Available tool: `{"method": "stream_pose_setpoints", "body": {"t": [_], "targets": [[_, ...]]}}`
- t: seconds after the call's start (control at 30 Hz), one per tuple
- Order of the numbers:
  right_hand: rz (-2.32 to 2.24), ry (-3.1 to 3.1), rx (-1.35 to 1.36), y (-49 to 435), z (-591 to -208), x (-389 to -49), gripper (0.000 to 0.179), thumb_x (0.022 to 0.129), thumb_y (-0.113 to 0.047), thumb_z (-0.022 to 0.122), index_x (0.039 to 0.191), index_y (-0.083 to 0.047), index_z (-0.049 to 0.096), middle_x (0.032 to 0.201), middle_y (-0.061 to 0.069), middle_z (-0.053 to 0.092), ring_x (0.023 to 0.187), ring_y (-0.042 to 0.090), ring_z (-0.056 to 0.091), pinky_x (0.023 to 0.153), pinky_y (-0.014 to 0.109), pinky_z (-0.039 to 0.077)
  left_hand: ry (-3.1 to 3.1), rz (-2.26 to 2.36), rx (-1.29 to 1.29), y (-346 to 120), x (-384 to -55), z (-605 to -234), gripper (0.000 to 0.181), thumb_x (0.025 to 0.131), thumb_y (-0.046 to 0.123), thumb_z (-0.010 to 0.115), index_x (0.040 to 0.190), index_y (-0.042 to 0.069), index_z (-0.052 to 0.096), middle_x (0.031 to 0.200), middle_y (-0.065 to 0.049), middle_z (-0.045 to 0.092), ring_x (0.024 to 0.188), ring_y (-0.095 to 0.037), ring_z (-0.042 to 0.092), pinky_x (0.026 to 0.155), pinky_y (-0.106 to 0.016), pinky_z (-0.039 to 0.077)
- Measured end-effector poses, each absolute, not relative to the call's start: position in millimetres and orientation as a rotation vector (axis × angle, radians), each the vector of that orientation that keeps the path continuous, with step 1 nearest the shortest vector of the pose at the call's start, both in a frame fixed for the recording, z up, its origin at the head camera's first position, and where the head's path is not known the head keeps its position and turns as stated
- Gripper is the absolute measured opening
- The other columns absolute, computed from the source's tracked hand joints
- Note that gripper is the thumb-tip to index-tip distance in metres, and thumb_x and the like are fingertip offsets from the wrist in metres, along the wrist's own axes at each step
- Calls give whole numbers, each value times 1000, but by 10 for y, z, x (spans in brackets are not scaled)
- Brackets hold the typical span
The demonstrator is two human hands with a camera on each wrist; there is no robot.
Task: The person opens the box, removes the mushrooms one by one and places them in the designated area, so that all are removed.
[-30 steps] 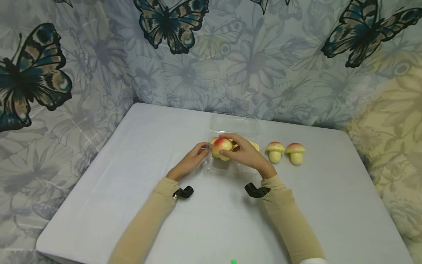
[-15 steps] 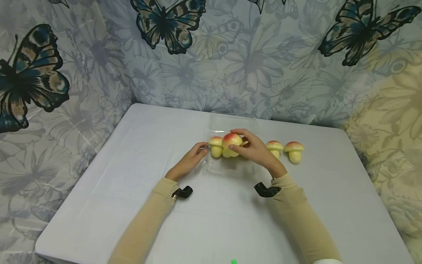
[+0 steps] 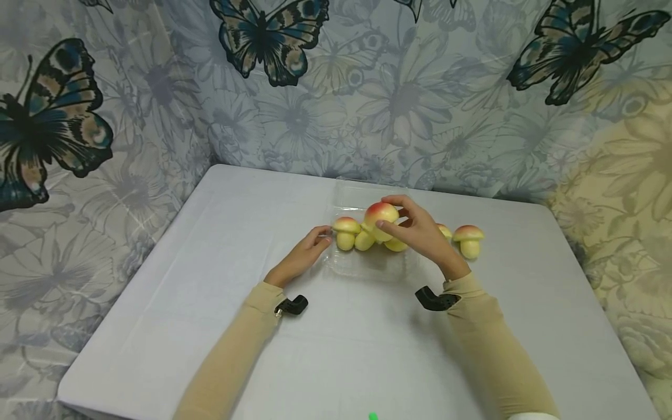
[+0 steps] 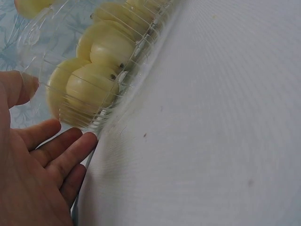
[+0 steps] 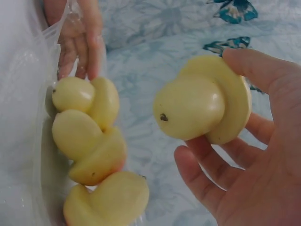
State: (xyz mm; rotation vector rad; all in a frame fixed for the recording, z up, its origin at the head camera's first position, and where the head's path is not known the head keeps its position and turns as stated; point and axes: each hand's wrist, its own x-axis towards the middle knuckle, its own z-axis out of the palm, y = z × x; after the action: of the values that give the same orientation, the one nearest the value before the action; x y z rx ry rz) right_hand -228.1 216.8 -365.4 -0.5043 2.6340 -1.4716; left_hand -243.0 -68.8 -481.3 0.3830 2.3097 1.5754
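My right hand (image 3: 420, 232) holds a toy mushroom (image 3: 382, 214) with a red and yellow cap, thumb and fingers on the cap's edge; its yellow stem faces the camera in the right wrist view. Below it, in a clear plastic container (image 3: 367, 267), lie three more mushrooms in a row; the leftmost mushroom (image 3: 345, 233) shows best. My left hand (image 3: 303, 255) grips the container's left end loosely. In the left wrist view the thumb (image 4: 21, 88) is at the rim and the fingers (image 4: 70, 153) lie along the outer wall.
Right of the container, another mushroom (image 3: 469, 241) stands on the white table (image 3: 294, 361), and one more mushroom (image 3: 445, 231) is partly hidden behind my right hand. The container's clear lid (image 3: 373, 191) leans open toward the butterfly-patterned backdrop (image 3: 399, 111).
My right hand has carried its mushroom rightward and slightly up, uncovering the mushrooms at the container's left and covering part of a mushroom outside. The left hand has stayed in place.
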Motion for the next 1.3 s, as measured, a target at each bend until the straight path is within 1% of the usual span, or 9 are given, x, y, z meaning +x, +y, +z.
{"method": "stream_pose_setpoints", "body": {"t": [0.13,0.27,0.43,0.53,0.67,0.87,1.07,1.17,1.3], "targets": [[-1490,2651,-484,2204,-3596,-2272,53,97,-31,70,145,-20,51,141,6,55,105,27,57,83,31,51,2313,1575,384,-688,-2434,-4812,50,107,46,43,153,26,38,150,-4,52,138,-26,50,115,-53,40],[-1488,2687,-471,2239,-3534,-2265,53,97,-30,70,145,-20,51,144,5,54,108,22,57,87,28,51,2311,1573,391,-687,-2436,-4809,50,108,44,43,153,26,37,151,-5,51,139,-27,50,116,-53,39],[-1474,2737,-469,2290,-3457,-2258,55,98,-29,68,148,-19,50,141,8,55,104,20,59,81,22,52,2317,1571,383,-683,-2438,-4797,49,108,43,44,153,26,38,150,-5,52,139,-27,50,115,-52,40],[-1497,2747,-472,2332,-3419,-2256,54,98,-27,68,148,-18,50,138,9,56,101,16,60,79,19,52,2317,1576,382,-682,-2437,-4783,49,108,43,43,153,25,38,150,-5,52,139,-27,50,115,-53,40],[-1492,2764,-458,2398,-3372,-2254,54,99,-28,68,148,-18,49,136,8,57,98,11,61,79,20,53,2315,1575,381,-683,-2434,-4786,52,107,46,43,154,25,37,151,-5,51,139,-27,49,115,-53,40],[-1457,2782,-345,2480,-3295,-2262,56,98,-38,68,148,-23,49,132,6,57,95,13,63,73,25,55,2313,1574,379,-681,-2430,-4803,52,107,46,43,154,25,37,151,-5,51,139,-27,49,115,-53,39],[-1429,2836,-385,2553,-3231,-2263,56,99,-34,66,150,-20,47,135,9,57,96,9,62,75,21,54,2307,1572,380,-688,-2434,-4806,52,107,47,43,154,26,36,152,-5,50,140,-28,49,116,-53,39],[-1449,2841,-379,2590,-3217,-2253,55,99,-32,66,149,-20,48,132,6,58,96,9,62,76,21,54,2306,1570,380,-689,-2438,-4811,52,107,47,42,154,26,36,153,-5,49,141,-28,48,116,-54,38],[-1466,2842,-317,2669,-3194,-2233,56,98,-35,67,149,-20,48,130,-4,56,101,13,60,80,21,52,2304,1570,384,-679,-2436,-4808,51,108,44,42,154,25,36,154,-5,47,141,-28,47,116,-54,38]]}}
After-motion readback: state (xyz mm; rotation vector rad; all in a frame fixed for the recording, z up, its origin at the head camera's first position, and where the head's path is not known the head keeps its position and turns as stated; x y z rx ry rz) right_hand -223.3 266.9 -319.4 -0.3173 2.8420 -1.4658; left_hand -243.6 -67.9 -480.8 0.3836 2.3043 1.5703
